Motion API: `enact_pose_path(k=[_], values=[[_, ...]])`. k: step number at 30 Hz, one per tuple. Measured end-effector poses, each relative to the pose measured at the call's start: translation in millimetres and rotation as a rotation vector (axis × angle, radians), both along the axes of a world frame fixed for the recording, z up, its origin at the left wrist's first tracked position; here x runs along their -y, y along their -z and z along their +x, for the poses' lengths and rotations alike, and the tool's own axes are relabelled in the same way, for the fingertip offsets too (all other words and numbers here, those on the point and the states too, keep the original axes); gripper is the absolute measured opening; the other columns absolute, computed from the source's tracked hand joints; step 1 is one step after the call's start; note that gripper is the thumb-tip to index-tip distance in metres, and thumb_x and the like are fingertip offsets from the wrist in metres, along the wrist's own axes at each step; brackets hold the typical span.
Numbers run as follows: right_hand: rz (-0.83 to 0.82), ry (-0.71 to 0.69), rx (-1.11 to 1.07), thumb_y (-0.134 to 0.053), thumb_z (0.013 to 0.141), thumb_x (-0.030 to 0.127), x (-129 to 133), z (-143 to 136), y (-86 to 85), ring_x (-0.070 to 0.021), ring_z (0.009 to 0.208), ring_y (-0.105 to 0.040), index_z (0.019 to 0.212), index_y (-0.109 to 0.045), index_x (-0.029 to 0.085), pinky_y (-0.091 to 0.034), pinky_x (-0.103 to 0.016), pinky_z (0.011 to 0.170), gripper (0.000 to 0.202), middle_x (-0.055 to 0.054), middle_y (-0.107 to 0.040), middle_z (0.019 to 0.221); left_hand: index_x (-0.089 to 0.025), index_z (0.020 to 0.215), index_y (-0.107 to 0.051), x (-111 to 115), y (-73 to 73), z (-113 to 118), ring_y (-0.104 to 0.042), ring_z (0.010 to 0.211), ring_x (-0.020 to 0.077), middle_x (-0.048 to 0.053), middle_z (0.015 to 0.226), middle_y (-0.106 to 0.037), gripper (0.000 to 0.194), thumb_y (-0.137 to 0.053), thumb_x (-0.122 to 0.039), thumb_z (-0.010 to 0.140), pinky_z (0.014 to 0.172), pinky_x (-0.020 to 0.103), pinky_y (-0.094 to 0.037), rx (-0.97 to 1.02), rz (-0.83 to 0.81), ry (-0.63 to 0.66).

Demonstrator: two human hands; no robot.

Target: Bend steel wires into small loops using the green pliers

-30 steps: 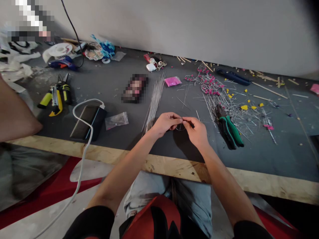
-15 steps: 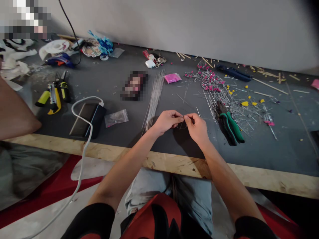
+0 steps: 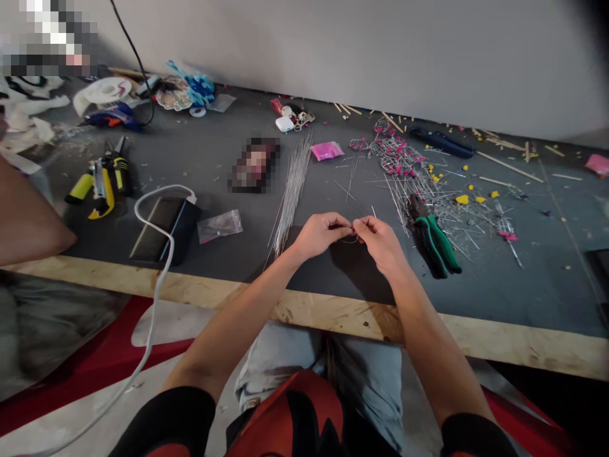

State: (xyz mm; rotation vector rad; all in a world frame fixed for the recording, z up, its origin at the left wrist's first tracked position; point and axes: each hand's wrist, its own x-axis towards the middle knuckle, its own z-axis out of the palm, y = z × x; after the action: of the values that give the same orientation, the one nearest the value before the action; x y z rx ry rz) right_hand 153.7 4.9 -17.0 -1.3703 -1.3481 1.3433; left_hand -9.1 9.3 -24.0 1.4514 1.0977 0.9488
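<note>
My left hand [image 3: 320, 235] and my right hand [image 3: 378, 241] meet fingertip to fingertip above the dark tabletop near its front edge. Both pinch a thin wire [image 3: 351, 240], whose curved part shows just below the fingertips. Fine detail between the fingers is too small to make out. Left of my hands lies a bundle of straight thin wires [image 3: 292, 190]. To the right, green-and-black pliers [image 3: 440, 244] rest beside a heap of wire pieces with pink parts [image 3: 397, 155]. A pink packet [image 3: 327, 150] is behind my hands.
A power bank [image 3: 164, 228] with a white cable and a clear plastic bag [image 3: 220, 226] lie left. Farther left are yellow-handled tools [image 3: 102, 190], a glue gun [image 3: 114, 117] and another person's arm [image 3: 31, 212]. Small yellow pieces [image 3: 462, 199] and wooden sticks [image 3: 509, 166] are scattered right.
The fingertips have shifted slightly, and my right hand has turned a little around the wire. The whole view has moved slightly, so the table items appear a bit farther left.
</note>
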Motion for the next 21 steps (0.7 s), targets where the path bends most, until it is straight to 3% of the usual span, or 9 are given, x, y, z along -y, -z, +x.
enact_pose_path(k=[7, 14, 21], values=[[-0.152, -0.07, -0.306, -0.069, 0.07, 0.037, -3.1, 3.6, 1.5, -0.0102, 0.066, -0.052, 0.077, -0.066, 0.021, -0.038, -0.025, 0.062, 0.018, 0.001, -0.062, 0.071, -0.015, 0.082, -0.068, -3.3, 4.7, -2.0, -0.052, 0.057, 0.0076, 0.002, 0.075, -0.068, 0.019, -0.066, -0.032, 0.074, 0.057, 0.022, -0.041, 0.107, -0.042, -0.025], [-0.243, -0.104, -0.374, -0.07, 0.069, 0.034, -4.7, 5.6, 1.9, -0.0095, 0.063, -0.052, 0.074, -0.065, 0.019, -0.04, -0.025, 0.062, 0.016, 0.001, -0.061, 0.069, -0.015, 0.082, -0.068, -0.5, 0.1, -2.0, -0.056, 0.063, 0.0092, 0.003, 0.075, -0.068, 0.019, -0.064, -0.032, 0.076, 0.061, 0.023, -0.043, 0.066, 0.017, -0.004], [-0.214, -0.084, -0.307, -0.065, 0.071, 0.037, -4.9, 5.2, 2.2, -0.0109, 0.065, -0.055, 0.076, -0.061, 0.02, -0.045, -0.027, 0.065, 0.018, 0.001, -0.061, 0.071, -0.015, 0.084, -0.068, 2.2, -4.6, -0.7, -0.062, 0.075, 0.0113, 0.003, 0.081, -0.069, 0.018, -0.061, -0.031, 0.079, 0.074, 0.024, -0.046, 0.014, 0.098, -0.008]])
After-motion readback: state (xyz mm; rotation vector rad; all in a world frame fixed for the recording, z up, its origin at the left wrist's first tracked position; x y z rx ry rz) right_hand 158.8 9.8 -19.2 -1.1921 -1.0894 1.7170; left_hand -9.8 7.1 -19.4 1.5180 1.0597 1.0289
